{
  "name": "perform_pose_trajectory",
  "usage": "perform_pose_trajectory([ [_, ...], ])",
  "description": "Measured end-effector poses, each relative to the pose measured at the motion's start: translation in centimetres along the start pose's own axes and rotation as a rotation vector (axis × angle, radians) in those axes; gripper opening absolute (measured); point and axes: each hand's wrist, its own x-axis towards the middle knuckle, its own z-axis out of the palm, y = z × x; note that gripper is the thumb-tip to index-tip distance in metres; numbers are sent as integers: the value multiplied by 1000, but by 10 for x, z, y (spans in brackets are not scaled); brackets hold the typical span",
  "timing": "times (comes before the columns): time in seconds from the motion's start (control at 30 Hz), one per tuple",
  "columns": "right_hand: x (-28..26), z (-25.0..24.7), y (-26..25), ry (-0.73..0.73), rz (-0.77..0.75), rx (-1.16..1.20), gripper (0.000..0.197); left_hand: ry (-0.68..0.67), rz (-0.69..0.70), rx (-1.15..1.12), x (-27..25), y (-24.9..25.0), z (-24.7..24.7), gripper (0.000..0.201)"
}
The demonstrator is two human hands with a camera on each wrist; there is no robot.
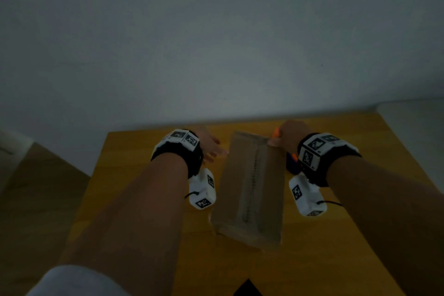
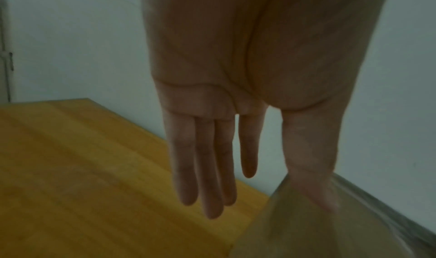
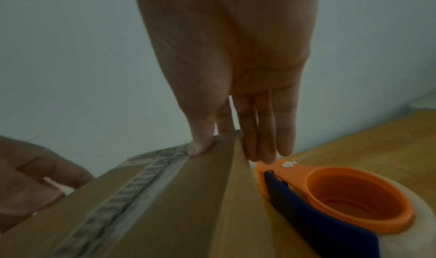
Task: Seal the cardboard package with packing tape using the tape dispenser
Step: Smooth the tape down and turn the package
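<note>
A long cardboard box point(image 1: 269, 190) lies lengthwise on the wooden table point(image 1: 144, 175), a tape strip point(image 1: 252, 182) running down its top seam. My left hand point(image 1: 217, 154) is at the box's far left side with straight fingers; in the left wrist view its thumb point(image 2: 313, 187) touches the box point(image 2: 295, 234). My right hand point(image 1: 276, 139) is at the far right corner. Its thumb point(image 3: 198, 146) presses the box top point(image 3: 188, 206) and its straight fingers point(image 3: 266, 131) lie down the side wall. The orange and blue tape dispenser point(image 3: 342, 196) lies on the table right of the box, under my right wrist point(image 1: 292, 163).
The room is dim. A plain wall point(image 1: 216, 43) rises just behind the table's far edge. A white object point(image 1: 413, 127) stands at the back right. Lower brown flooring or furniture point(image 1: 36, 187) shows left of the table. A dark shape point(image 1: 247, 288) sits at the near edge.
</note>
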Motion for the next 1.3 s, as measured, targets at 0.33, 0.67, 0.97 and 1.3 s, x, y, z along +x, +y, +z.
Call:
perform_pose_trajectory([
  [0.33,-19,-7,11,76,137,-48,47,196,-124,13,-2,-23,-22,64],
  [0.67,-17,-7,16,-69,51,55,48,465,100,-53,6,-22,-11,19],
  [0.97,-9,-1,17,-42,103,124,45,635,161,28,8,-18,-12,14],
  [1.3,-12,-1,18,-57,172,152,41,364,116,-220,2,-19,-4,76],
])
